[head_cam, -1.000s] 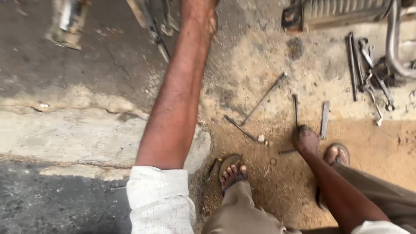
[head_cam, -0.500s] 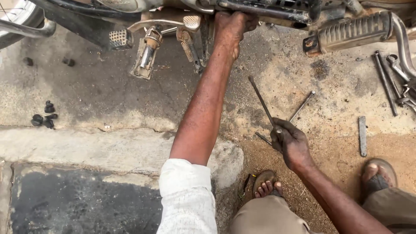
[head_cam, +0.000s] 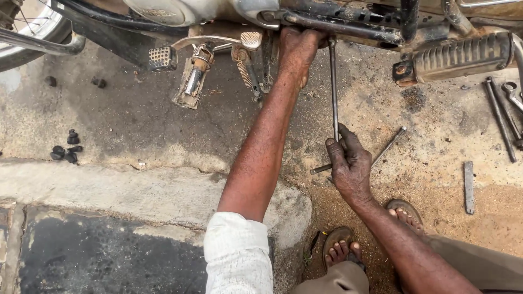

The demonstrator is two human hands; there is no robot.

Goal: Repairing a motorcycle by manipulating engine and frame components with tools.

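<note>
My left hand [head_cam: 297, 51] reaches up under a motorcycle and grips part of its dark frame [head_cam: 348, 30]. My right hand [head_cam: 348, 163] is closed around the lower end of a long thin metal rod [head_cam: 333, 81], which stands nearly upright with its top end at the frame beside my left hand. A second thin rod [head_cam: 389, 144] lies on the ground, passing behind my right hand.
A ribbed footrest [head_cam: 463, 54] juts out at upper right. A foot peg [head_cam: 162, 57], a pedal and springs [head_cam: 245, 73] hang at upper middle. Wrenches and rods [head_cam: 504, 114] lie at right, a flat metal bar [head_cam: 469, 187] below them. Small black parts [head_cam: 66, 151] sit at left. My sandalled feet [head_cam: 340, 253] are below.
My right hand has lifted the long rod off the ground and stood it upright toward the frame. The view has tilted up, showing more of the motorcycle. My left hand stays at the frame.
</note>
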